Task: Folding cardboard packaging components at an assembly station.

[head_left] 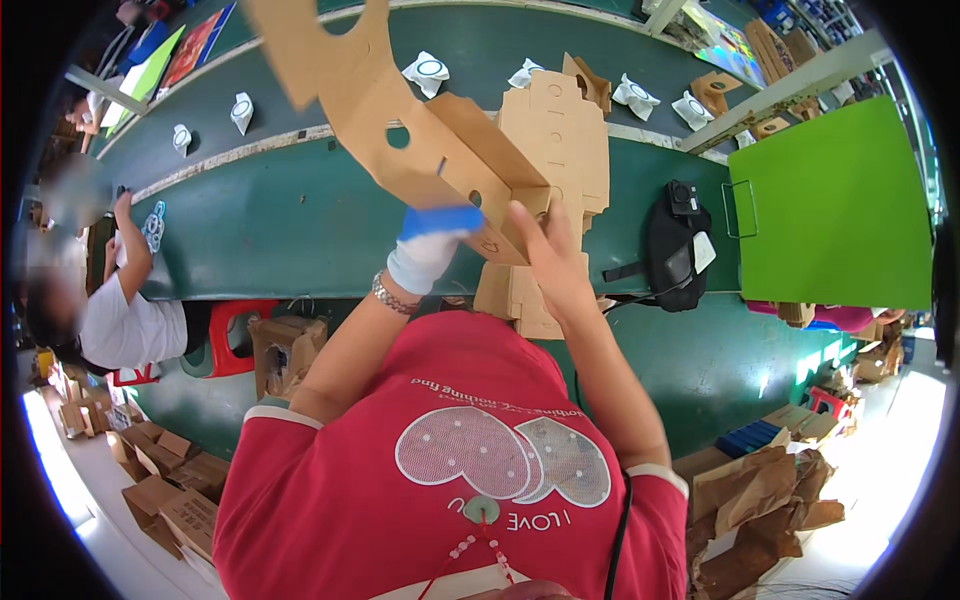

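Observation:
Between my hands is a partly folded brown cardboard box [400, 95], tilted above the green table. Its long flap with round cutouts reaches up and to the left, and its walls stand up near my hands. My left hand [432, 245], in a white glove with blue fingertips, is closed on the near wall and slightly blurred. The bare right hand [552, 255] grips the box's right end, thumb and fingers at the corner. Just beyond lies a stack of flat cardboard blanks [570, 130]. More folded cardboard [520, 300] sits at the table's near edge, partly behind my right forearm.
Several white wrapped pieces [428, 72] with dark rings lie along the dark belt [300, 85] at the back. A black bag [672, 255] and a green board [835, 215] are on the right. A co-worker [130, 325] sits at left. Cardboard boxes [165, 500] crowd the floor.

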`<action>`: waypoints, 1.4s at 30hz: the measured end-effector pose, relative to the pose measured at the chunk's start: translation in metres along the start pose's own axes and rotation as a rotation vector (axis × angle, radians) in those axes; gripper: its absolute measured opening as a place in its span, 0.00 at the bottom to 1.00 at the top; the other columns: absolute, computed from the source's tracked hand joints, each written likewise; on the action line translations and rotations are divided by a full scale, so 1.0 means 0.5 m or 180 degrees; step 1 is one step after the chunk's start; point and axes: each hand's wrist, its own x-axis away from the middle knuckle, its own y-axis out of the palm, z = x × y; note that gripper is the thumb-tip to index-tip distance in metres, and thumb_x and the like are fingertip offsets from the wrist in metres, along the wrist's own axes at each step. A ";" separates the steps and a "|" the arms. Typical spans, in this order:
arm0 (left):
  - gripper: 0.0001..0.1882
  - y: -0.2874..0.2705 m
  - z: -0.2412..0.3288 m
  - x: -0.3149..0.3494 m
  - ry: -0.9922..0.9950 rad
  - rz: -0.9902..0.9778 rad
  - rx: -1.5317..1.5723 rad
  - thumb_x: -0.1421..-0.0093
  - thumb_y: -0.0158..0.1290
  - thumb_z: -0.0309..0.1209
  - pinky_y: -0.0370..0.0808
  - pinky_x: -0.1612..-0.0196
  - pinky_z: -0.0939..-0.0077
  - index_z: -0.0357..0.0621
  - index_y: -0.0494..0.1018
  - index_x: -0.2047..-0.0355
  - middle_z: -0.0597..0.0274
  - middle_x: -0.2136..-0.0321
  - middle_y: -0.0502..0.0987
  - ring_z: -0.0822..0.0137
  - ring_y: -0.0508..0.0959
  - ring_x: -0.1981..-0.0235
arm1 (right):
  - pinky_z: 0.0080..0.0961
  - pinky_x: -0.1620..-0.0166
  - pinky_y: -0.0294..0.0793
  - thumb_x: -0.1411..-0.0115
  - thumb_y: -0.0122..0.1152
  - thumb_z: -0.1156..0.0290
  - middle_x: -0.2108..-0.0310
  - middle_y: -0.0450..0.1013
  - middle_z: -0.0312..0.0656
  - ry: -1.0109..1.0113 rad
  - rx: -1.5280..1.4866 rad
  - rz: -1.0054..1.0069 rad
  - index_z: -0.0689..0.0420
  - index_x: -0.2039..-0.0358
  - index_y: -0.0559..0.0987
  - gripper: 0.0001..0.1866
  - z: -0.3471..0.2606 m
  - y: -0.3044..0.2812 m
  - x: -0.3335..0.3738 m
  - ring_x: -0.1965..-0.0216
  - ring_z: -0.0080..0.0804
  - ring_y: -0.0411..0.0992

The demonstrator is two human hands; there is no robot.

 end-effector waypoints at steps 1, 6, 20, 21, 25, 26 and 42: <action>0.16 0.005 -0.013 -0.007 0.0001 0.0307 0.0504 0.43 0.60 0.24 0.77 0.55 0.71 0.40 0.73 0.54 0.61 0.59 0.77 0.70 0.78 0.59 | 0.41 0.41 0.66 0.47 0.70 0.61 0.46 0.65 0.53 -0.0466 -0.0326 0.0149 0.69 0.44 0.64 0.37 -0.014 -0.003 0.018 0.40 0.41 0.65; 0.12 0.048 -0.037 0.017 -0.0079 0.0040 0.0845 0.39 0.56 0.26 0.76 0.53 0.73 0.41 0.74 0.54 0.63 0.60 0.77 0.71 0.78 0.59 | 0.38 0.43 0.65 0.57 0.79 0.59 0.43 0.58 0.50 -0.1439 0.0473 -0.0134 0.63 0.38 0.57 0.52 0.051 -0.048 0.040 0.43 0.40 0.62; 0.25 0.005 -0.072 0.124 -0.1378 -0.1124 0.0761 0.26 0.36 0.42 0.67 0.38 0.69 0.43 0.59 0.35 0.59 0.39 0.68 0.65 0.69 0.40 | 0.31 0.32 0.52 0.34 0.46 0.63 0.36 0.62 0.46 -0.0261 -0.0727 -0.0824 0.63 0.35 0.63 0.29 0.023 -0.085 0.088 0.32 0.37 0.55; 0.25 -0.021 -0.071 0.129 -0.1392 -0.1165 0.0723 0.26 0.36 0.42 0.67 0.38 0.69 0.43 0.59 0.35 0.59 0.39 0.68 0.65 0.69 0.40 | 0.31 0.32 0.51 0.33 0.42 0.66 0.37 0.63 0.45 -0.0289 -0.0928 -0.0856 0.64 0.37 0.66 0.26 0.032 -0.077 0.095 0.32 0.36 0.56; 0.23 0.000 0.007 0.121 -0.1344 -0.0272 -0.1165 0.30 0.45 0.29 0.64 0.36 0.72 0.39 0.61 0.36 0.57 0.37 0.66 0.68 0.66 0.37 | 0.33 0.32 0.51 0.33 0.41 0.63 0.35 0.59 0.46 -0.0778 -0.0099 -0.0664 0.63 0.42 0.72 0.25 0.057 -0.054 0.118 0.31 0.39 0.53; 0.23 0.029 0.038 0.125 -0.0905 -0.0330 -0.1356 0.31 0.45 0.28 0.64 0.36 0.72 0.38 0.61 0.36 0.57 0.38 0.67 0.67 0.66 0.38 | 0.34 0.32 0.51 0.33 0.41 0.63 0.36 0.58 0.46 -0.0760 -0.0296 -0.0761 0.63 0.44 0.74 0.24 0.053 -0.048 0.128 0.31 0.39 0.52; 0.15 0.030 -0.082 0.122 -0.0604 0.0702 -0.1180 0.38 0.56 0.24 0.69 0.45 0.74 0.43 0.72 0.51 0.64 0.54 0.72 0.73 0.71 0.50 | 0.24 0.44 0.63 0.41 0.57 0.81 0.55 0.65 0.38 -0.0275 -0.1197 0.0047 0.58 0.55 0.68 0.15 0.147 -0.049 0.042 0.48 0.27 0.64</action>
